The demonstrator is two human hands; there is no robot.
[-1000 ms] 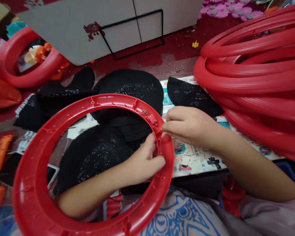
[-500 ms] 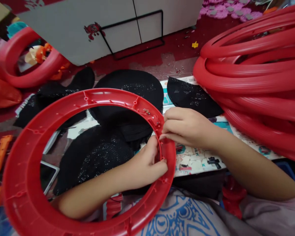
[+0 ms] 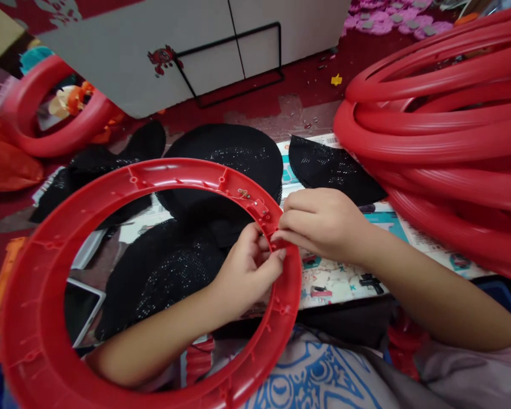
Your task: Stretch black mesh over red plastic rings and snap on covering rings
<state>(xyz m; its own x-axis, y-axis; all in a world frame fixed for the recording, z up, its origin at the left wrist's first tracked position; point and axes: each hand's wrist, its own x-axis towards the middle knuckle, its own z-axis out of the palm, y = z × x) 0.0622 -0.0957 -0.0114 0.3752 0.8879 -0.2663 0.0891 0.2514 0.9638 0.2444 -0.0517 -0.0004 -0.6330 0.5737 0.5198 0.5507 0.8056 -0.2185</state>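
Observation:
A red plastic ring (image 3: 38, 301), hollow side toward me, leans across my lap with ribs and screw posts inside its channel. My left forearm passes through its opening, and my left hand (image 3: 249, 272) is closed on the inner rim at the right, thumb over the channel. Against the same stretch of ring, my right hand (image 3: 323, 224) is closed in a pinch, its fingertips almost meeting the left thumb. Whatever lies between those fingertips is hidden. Just above them, a small red block (image 3: 260, 208) with thin wires sits in the channel.
Black perforated fabric pieces (image 3: 225, 147) lie on printed cardboard (image 3: 340, 278). Many red rings (image 3: 430, 136) are piled at right. A white cabinet (image 3: 187, 34) with a black wire frame stands behind. Orange parts (image 3: 4, 278) and another red ring (image 3: 21, 108) lie at left.
The ring has shifted slightly left and turned a little anticlockwise. My left hand has moved up the rim, its thumb now close to my right fingertips. The right hand stays pinched at nearly the same place.

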